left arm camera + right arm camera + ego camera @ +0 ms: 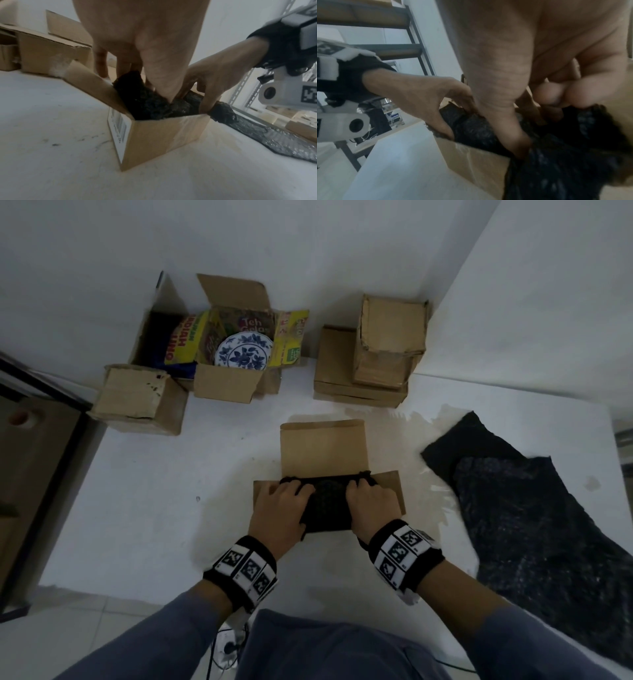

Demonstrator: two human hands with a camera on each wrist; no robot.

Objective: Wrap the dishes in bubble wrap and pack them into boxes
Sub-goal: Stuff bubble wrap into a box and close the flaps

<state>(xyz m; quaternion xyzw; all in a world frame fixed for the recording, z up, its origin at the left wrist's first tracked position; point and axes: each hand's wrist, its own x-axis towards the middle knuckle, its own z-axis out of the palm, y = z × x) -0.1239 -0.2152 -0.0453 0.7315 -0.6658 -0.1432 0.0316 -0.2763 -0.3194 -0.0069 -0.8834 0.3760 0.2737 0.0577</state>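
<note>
A small brown cardboard box (322, 451) stands open in the middle of the white table, its back flap upright. A dish wrapped in black bubble wrap (329, 503) sits in its mouth. My left hand (289, 499) grips the bundle's left end with curled fingers. My right hand (368, 498) grips the right end the same way. In the left wrist view, the left hand's fingers (128, 65) reach down into the box (154, 138) beside the wrap (147, 106). In the right wrist view, the right hand's fingers (553, 94) curl over the wrap (556, 162). The dish itself is hidden.
A blue-and-white plate (244, 350) lies in an open carton (222, 385) at the back left, next to a shut small box (137, 398). Flat cardboard is stacked (387, 347) at the back right. A loose sheet of black bubble wrap (520, 508) covers the table's right side.
</note>
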